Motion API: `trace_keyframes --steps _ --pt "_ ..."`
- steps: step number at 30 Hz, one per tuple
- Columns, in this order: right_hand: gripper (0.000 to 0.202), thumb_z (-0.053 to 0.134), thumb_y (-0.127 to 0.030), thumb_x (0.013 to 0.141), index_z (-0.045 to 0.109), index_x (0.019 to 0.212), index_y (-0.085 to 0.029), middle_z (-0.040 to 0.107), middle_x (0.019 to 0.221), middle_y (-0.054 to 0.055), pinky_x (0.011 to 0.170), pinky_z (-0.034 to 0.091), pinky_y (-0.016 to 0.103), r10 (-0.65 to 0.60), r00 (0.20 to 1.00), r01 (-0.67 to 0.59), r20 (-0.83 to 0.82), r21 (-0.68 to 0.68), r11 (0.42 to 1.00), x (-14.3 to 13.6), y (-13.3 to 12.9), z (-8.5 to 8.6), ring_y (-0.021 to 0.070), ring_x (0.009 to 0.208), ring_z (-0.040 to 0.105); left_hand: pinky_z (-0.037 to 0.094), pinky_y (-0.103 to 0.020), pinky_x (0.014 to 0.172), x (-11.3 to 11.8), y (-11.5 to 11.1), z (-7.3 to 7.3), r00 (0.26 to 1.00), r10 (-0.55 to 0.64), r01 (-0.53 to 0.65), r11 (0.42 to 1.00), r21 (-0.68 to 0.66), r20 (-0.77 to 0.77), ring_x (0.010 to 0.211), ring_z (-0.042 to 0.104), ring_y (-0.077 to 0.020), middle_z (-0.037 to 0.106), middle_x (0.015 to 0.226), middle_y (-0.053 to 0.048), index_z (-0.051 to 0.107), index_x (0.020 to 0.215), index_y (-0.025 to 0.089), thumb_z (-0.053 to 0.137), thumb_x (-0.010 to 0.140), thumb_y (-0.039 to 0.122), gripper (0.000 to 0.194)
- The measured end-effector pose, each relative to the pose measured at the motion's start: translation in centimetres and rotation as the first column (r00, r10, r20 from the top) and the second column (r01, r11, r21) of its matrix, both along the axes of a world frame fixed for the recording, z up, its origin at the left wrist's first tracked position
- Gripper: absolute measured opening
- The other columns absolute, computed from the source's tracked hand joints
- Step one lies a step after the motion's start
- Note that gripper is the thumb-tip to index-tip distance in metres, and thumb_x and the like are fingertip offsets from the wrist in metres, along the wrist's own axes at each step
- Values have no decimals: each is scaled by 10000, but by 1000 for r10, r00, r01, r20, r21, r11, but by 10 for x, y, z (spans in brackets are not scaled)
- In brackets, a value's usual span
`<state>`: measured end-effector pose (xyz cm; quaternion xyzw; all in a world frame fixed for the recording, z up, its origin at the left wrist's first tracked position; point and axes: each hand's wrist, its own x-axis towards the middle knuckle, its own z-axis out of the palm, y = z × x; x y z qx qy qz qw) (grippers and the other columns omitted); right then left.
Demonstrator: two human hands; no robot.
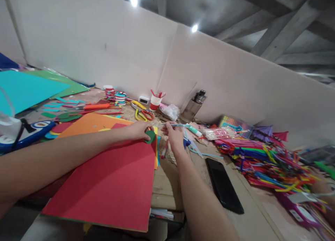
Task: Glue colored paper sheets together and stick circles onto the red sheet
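Left hand (140, 130): thumb and fingers pinched on a dark green paper disc (150, 137), held at the far right corner of the red sheet (112, 185). Can't tell if disc touches the sheet. Right hand (174, 134): just right of the red sheet's far corner, fingers curled on a slim bluish pen-like stick (181, 125), roughly level. Orange sheet (78, 125) sticks out from under the red sheet, far left side. Beyond the red sheet: yellow-handled cutting tool (137, 112), red-and-white cup (155, 103) with red sticks standing in it, small white digital clock (143, 100). Beyond and right of the red sheet: tinted bottle with black cap (194, 105), tilted in view. Right of the red sheet: black phone (224, 185), lying flat; farther right, heap of multicolored pipe cleaners (261, 160).
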<state>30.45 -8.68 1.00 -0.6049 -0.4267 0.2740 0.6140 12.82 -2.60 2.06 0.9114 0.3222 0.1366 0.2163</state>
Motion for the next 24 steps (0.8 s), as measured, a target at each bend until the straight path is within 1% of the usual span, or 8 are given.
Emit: trace_keyframes --steps 3,6,8,9,11,16,20,24 --pt "151 564 -344 790 569 813 -194 645 651 -2 554 522 246 20 1000 -20 0 -8 1000 -5 0 0 157 615 668 475 -308 768 3 -3 -13 1000 -8 10 996 93 -20 915 627 -238 670 982 -74 656 1054 162 731 704 278 376" --pt "145 563 -327 797 575 828 -186 652 662 2 558 518 245 27 1000 -27 2 -27 999 -9 -1 1 155 623 667 469 -348 868 -3 -7 -19 999 40 -47 965 260 34 1043 587 -262 599 1140 -110 628 1157 170 758 716 327 486" --pt "134 561 -313 801 576 830 -183 654 669 4 563 517 245 27 1000 -27 2 -36 999 -11 -2 3 153 630 665 462 -342 877 -8 -16 -19 1000 -4 -1 942 334 14 1032 588 -244 612 1103 -102 655 1115 173 699 792 332 363" --pt "129 559 -308 803 577 825 -182 652 669 4 564 516 243 27 1000 -27 7 -37 999 -11 -3 3 150 631 662 461 -336 860 -10 -22 -18 998 -59 68 935 349 -36 988 601 -231 640 1030 -91 686 1040 175 631 853 325 246" --pt "124 556 -302 807 581 817 -181 647 665 1 567 514 237 29 999 -28 23 -36 999 -11 -3 4 143 628 657 459 -352 823 -14 -36 -18 978 -143 190 914 359 -153 917 625 -230 683 949 -87 716 970 178 486 942 331 278" --pt "146 561 -322 802 586 832 -181 651 668 0 571 511 240 30 997 -28 67 -40 999 -10 -4 3 148 640 659 429 -438 887 -22 -63 -23 969 -75 172 888 427 -235 999 618 -300 670 1142 -154 674 1149 118 438 942 480 479" --pt "172 559 -350 806 597 832 -184 662 660 5 588 521 255 39 991 -32 131 -60 998 -9 -2 -4 161 648 670 422 -431 915 -24 -68 -29 979 -58 137 901 411 -197 1096 581 -307 619 1250 -158 623 1232 107 404 933 555 581" --pt "177 547 -363 820 608 838 -198 679 675 1 632 534 261 72 980 -61 185 -63 996 -8 0 -11 158 666 683 403 -448 952 -24 -69 -33 979 -63 142 895 423 -196 1167 558 -316 589 1321 -166 580 1296 95 396 940 546 603"
